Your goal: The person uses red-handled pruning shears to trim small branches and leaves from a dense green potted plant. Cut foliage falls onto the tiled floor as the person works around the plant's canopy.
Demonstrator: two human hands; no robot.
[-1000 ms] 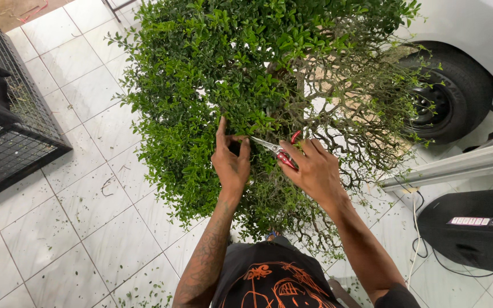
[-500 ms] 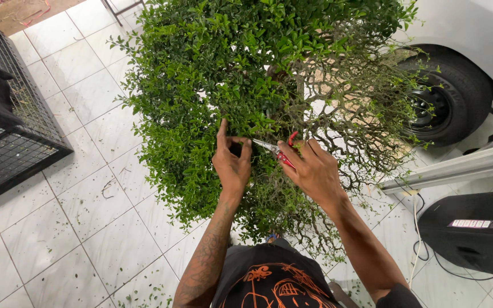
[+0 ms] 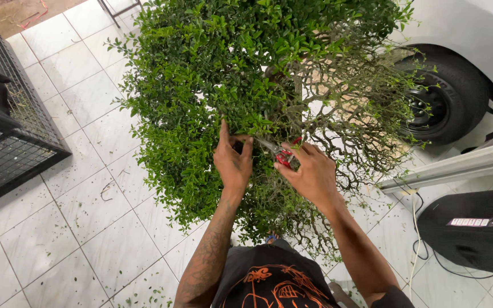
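Red-handled pruning shears (image 3: 281,154) with short metal blades sat in the right hand (image 3: 310,174), the blades pointing left into the foliage of a dense, small-leaved green shrub (image 3: 218,74) that filled the upper middle of the view. The right hand's grip was wrapped round the red handles, fingers curled over them; whether the blades were apart or together could not be told, since leaves and twigs covered their tips. The left hand (image 3: 233,161) was raised just beside the blades, its thumb and fingers pinching a leafy sprig at the shrub's lower edge, the index finger stretched upward into the leaves. The two hands were near one another, with only the shears between them.

On the right side of the shrub the branches were bare, a tangle of thin grey twigs (image 3: 349,125) with few leaves. Below the shrub lay a white tiled floor (image 3: 58,217) sprinkled with small green clippings. A black wire cage (image 3: 7,137) stood at the left edge. At the upper right was the dark tyre (image 3: 446,100) of a silver car, and below it a pale metal rail (image 3: 457,165) ran slantwise. A black boxy loudspeaker (image 3: 475,228) sat at the lower right, with a white cable (image 3: 415,228) trailing on the floor beside it.
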